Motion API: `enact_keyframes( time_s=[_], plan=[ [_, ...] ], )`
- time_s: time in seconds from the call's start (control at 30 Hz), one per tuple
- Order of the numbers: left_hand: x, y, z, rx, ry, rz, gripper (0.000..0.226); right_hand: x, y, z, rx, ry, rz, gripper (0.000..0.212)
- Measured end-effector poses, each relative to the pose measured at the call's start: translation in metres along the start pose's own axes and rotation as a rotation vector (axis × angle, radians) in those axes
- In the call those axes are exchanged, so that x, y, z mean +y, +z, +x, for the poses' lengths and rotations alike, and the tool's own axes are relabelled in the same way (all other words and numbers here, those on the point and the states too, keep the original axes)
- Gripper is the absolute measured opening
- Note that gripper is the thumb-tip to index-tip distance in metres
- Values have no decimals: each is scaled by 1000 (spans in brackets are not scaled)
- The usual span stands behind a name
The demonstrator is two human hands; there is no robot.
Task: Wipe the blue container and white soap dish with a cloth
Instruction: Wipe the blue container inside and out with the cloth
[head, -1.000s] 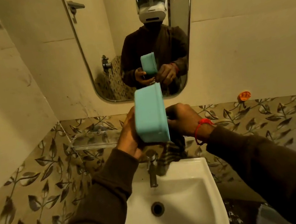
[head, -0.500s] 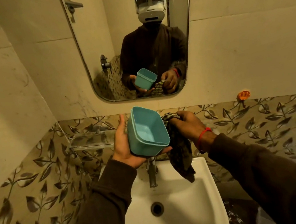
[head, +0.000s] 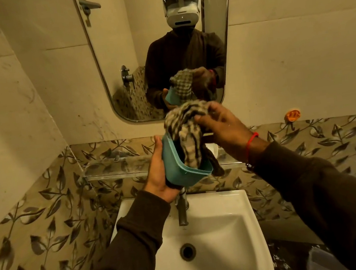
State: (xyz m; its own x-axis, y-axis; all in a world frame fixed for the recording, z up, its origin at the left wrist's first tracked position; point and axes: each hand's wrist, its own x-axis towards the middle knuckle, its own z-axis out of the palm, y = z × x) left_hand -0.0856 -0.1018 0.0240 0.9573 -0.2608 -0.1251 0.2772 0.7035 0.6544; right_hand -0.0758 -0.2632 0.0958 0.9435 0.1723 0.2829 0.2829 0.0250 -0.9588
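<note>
Blue plastic tub sits in our left hand, fingers wrapped round its side, above the white sink. Our right hand, at one o'clock from the tub, pinches the checked cloth. A moment ago the cloth hung beside the tub; now it is pushed inside, so we think wiping the inside has begun. We cannot pick out the soap dish.

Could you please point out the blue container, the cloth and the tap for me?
blue container (head: 183,176): head view, on its outer side wall near the rim.
cloth (head: 186,131): head view, on the checked fabric bunched above the container's opening.
tap (head: 182,212): head view, on the metal spout over the basin.
</note>
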Motion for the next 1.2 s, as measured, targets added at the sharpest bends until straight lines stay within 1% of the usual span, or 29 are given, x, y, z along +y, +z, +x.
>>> enact_keyframes(
  time_s=[0.07,0.1,0.13,0.17,0.2,0.23,0.3,0.37,0.5,0.6,0.73,0.83,0.9,0.97,1.0,1.07,1.13,1.2],
  plan=[
    [-1,2,0,-20,10,26,72,5,-2,-5,-168,-189,-644,31],
    [-1,3,1,-14,18,53,73,8,-2,-7,-271,-286,-890,36],
    [-1,4,1,-12,19,82,73,10,-2,-8,-375,-349,-1034,40],
    [-2,4,1,-11,17,102,72,11,0,-9,-473,-377,-1114,43],
    [-2,4,0,-8,18,110,71,11,1,-8,-535,-414,-1203,47],
    [-3,4,0,-5,22,107,69,12,2,-7,-560,-478,-1358,52],
    [-5,2,0,-9,26,91,64,12,2,-4,-528,-582,-1677,60],
    [-6,2,0,-12,37,95,63,9,4,-4,-483,-587,-1800,61],
    [-7,6,3,-30,59,114,61,3,11,-3,-431,-608,-1864,50],
    [-7,8,4,-43,79,130,59,1,14,-4,-403,-556,-1889,45],
    [-7,6,4,-30,109,206,58,-4,14,-8,-433,-523,-1809,52],
    [-5,2,8,-25,160,230,60,-8,13,-12,-468,-510,-1739,46],
    [1,-1,8,-43,185,239,64,-11,13,-16,-535,-433,-1609,37],
    [4,-1,7,-66,170,272,72,-17,12,-17,-636,-316,-1490,29],
    [5,-1,6,-73,156,288,76,-22,11,-16,-690,-256,-1435,28],
    [6,0,5,-100,129,276,77,-33,7,-13,-743,-111,-1273,34],
    [8,0,4,-148,108,212,74,-45,2,-13,-710,-16,-1001,35],
    [10,-2,4,-146,117,154,73,-53,-5,-11,-598,-12,-755,44]
  ],
)
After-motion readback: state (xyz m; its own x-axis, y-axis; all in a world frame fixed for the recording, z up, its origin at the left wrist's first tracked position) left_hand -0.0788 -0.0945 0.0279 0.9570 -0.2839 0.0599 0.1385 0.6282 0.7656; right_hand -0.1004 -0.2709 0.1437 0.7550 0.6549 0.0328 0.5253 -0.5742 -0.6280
